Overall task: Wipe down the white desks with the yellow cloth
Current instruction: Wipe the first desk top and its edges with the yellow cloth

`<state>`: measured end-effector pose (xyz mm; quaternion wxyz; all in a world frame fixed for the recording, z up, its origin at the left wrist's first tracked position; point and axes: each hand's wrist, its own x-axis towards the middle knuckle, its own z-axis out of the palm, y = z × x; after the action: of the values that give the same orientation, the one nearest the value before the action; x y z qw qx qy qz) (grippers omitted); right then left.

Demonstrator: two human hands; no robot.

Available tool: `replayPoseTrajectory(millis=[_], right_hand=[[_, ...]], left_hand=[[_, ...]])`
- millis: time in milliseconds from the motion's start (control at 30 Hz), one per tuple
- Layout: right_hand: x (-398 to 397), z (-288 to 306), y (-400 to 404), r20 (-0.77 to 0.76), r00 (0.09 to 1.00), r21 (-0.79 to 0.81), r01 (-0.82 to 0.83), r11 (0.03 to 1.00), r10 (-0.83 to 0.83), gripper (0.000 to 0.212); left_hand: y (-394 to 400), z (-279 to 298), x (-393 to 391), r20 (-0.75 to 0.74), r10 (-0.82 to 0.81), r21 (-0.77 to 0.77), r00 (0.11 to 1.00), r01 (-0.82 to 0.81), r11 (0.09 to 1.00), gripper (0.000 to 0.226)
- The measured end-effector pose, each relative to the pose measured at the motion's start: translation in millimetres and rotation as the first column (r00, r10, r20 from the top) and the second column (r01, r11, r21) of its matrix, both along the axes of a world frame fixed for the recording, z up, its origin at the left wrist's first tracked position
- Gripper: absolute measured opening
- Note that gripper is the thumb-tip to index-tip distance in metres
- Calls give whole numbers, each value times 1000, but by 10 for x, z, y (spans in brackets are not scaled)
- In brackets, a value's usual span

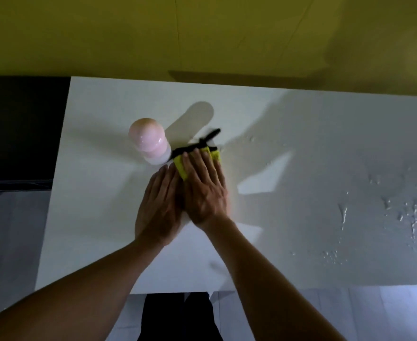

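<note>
The yellow cloth (181, 168), with a black edge and a black loop sticking out at its far end, lies on the white desk (91, 193). My right hand (203, 188) lies flat on top of it with straight fingers and covers most of it. Close beside it on the left, my left hand (160, 205) rests flat on the desk, its fingertips at the cloth's near left corner. Only a yellow strip between the two hands and small bits past my right fingertips show.
A pink and white bottle (150, 142) stands just left of the cloth, close to my left fingertips. Water drops and streaks (384, 205) cover the desk's right part. A yellow wall (202, 33) runs behind the desk. A dark object (18, 129) sits beyond the desk's left edge.
</note>
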<state>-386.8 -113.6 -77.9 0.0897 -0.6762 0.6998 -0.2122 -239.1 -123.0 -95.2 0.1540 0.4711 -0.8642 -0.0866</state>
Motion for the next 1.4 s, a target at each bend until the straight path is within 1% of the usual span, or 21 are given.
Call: replayPoseTrajectory(millis=[67, 100, 167, 267, 333, 400, 467, 533, 567, 633, 700, 767, 833, 900, 967, 1033, 1100, 1167, 1233, 1300, 1400], right_hand=[[-180, 5, -157, 14, 999, -20, -40, 999, 40, 51], [-348, 10, -215, 23, 1000, -37, 2, 999, -2, 51], [-860, -22, -308, -1, 984, -29, 178, 984, -178, 52], [-1708, -1, -389, -65, 880, 99, 475, 874, -471, 61], [-1915, 57, -512, -74, 794, 153, 607, 780, -603, 60], [-1740, 91, -744, -102, 755, 175, 654, 736, -647, 62], [-1290, 138, -1060, -117, 835, 148, 550, 822, -538, 63], [-736, 202, -1374, -83, 954, 151, 299, 942, -290, 61], [-480, 230, -1503, -59, 986, 141, 161, 977, -154, 60], [-165, 256, -1713, -69, 996, 123, -39, 992, 48, 59], [-153, 216, -1786, -76, 987, 135, -128, 983, 139, 58], [-370, 181, -1759, -61, 994, 92, -90, 992, 96, 56], [-815, 134, -1707, -73, 992, 104, 115, 988, -107, 58], [-1426, 130, -1550, -119, 934, 171, 353, 920, -337, 65], [-1913, 166, -1339, -125, 860, 178, 510, 842, -494, 69], [-2024, 185, -1236, -99, 799, 183, 601, 778, -593, 64], [-1733, 179, -1292, -93, 770, 172, 637, 752, -631, 63], [-1188, 175, -1318, -100, 851, 155, 525, 837, -515, 64], [-549, 180, -1252, -113, 962, 122, 262, 957, -249, 63], [-156, 180, -1144, -73, 995, 109, 82, 991, -74, 59], [-280, 182, -1020, -66, 998, 129, 12, 992, -4, 56]], left_hand=[[-14, 12, -10, -16, 39, 41, 999, -39, 998, 57], [-23, 21, -18, -23, 45, 56, 999, -44, 997, 56], [-24, 41, -5, -27, 37, 67, 999, -35, 997, 57], [-30, 40, 1, -36, 24, 78, 999, -21, 997, 59], [-46, 27, -3, -28, 32, 81, 999, -30, 996, 59], [-32, 22, -4, -32, 33, 83, 999, -30, 996, 58], [-22, 22, -4, -42, 34, 78, 999, -31, 997, 58], [-31, 3, 1, -35, 35, 78, 999, -32, 996, 59], [-27, -6, 8, -26, 39, 84, 999, -36, 996, 59], [-32, -15, 11, -5, 47, 96, 999, -46, 994, 60], [-40, -6, 21, 2, 44, 91, 999, -44, 995, 59], [-27, 7, 25, -21, 30, 73, 999, -28, 997, 58], [-23, 8, 27, -34, 26, 58, 999, -24, 998, 58], [-27, 7, 17, -44, 29, 50, 999, -27, 998, 58], [-30, -9, 4, -49, 36, 39, 998, -34, 999, 59], [-14, -17, 0, -48, 43, 30, 998, -41, 999, 60], [-8, -15, 1, -51, 47, 24, 998, -46, 999, 59], [-12, -14, 3, -54, 40, 30, 998, -39, 999, 58], [-15, -6, 1, -53, 37, 37, 998, -35, 999, 58], [-20, -11, 13, -52, 29, 42, 998, -27, 999, 57], [-27, -15, 20, -55, 9, 34, 998, -7, 999, 57]])
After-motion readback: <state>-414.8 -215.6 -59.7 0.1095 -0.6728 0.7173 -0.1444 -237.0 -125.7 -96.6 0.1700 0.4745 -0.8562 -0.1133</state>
